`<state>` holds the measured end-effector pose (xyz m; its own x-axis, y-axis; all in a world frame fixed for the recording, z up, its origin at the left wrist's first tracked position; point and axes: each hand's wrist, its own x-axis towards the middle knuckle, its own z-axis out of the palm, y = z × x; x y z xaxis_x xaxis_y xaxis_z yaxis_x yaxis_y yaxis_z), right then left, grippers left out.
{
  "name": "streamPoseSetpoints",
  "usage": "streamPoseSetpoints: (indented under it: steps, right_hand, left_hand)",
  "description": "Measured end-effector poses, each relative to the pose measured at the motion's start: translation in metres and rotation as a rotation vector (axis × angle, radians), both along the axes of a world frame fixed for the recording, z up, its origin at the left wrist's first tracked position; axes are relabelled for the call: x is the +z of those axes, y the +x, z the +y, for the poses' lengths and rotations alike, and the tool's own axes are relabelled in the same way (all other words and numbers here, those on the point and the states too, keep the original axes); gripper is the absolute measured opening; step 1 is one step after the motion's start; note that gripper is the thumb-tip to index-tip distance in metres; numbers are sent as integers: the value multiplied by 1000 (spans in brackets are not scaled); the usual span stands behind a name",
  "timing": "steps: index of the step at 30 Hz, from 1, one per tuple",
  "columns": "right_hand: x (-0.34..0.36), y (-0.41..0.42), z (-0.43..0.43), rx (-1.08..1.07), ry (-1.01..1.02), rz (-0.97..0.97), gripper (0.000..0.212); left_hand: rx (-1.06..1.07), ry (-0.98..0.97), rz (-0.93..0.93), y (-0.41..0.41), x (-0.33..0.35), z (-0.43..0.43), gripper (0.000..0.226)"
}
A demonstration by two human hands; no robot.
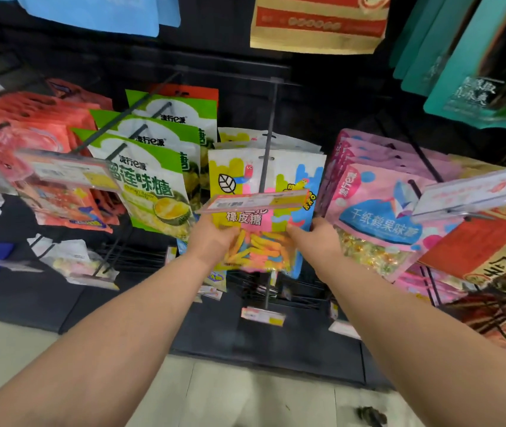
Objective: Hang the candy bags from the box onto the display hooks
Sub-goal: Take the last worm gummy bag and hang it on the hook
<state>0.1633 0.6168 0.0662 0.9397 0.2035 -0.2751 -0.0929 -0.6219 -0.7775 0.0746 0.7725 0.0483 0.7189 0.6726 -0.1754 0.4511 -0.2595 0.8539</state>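
I have both hands on the gummy bag [245,177]: my left hand [211,240] grips its lower left corner and my right hand [321,238] its lower right edge, fingers curled on the film. The bag hangs between and just above them, its top slot seemingly threaded on the hook [268,134] behind the price tag [254,202]. I judge this the seating step. Next it needs sliding back against the matching bags [233,135], then letting go. Room is tight: green durian bags [150,180] crowd just left of my left hand, pink bags [378,204] just right of my right.
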Motion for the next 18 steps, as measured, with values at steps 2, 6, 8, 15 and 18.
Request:
streamPoseSetpoints:
  steps: [2, 6, 8, 15, 18]
  right_hand:
    - [2, -6, -6, 70, -43, -39, 40]
    - [14, -24, -25, 199, -180, -142, 54]
    - [19, -34, -37, 250, -254, -192, 57]
    - [52, -100, -90, 428, -768, -444, 70]
    - [68, -138, -112, 366, -824, -408, 72]
  left_hand:
    - [9, 28, 75, -2, -1, 0, 46]
    - [71, 36, 90, -10, 3, -3, 48]
    - [28, 117, 119, -18, 8, -6, 51]
    - [-481, 894, 460, -82, 52, -35, 82]
    - [-610, 1001, 445, -109, 77, -55, 84]
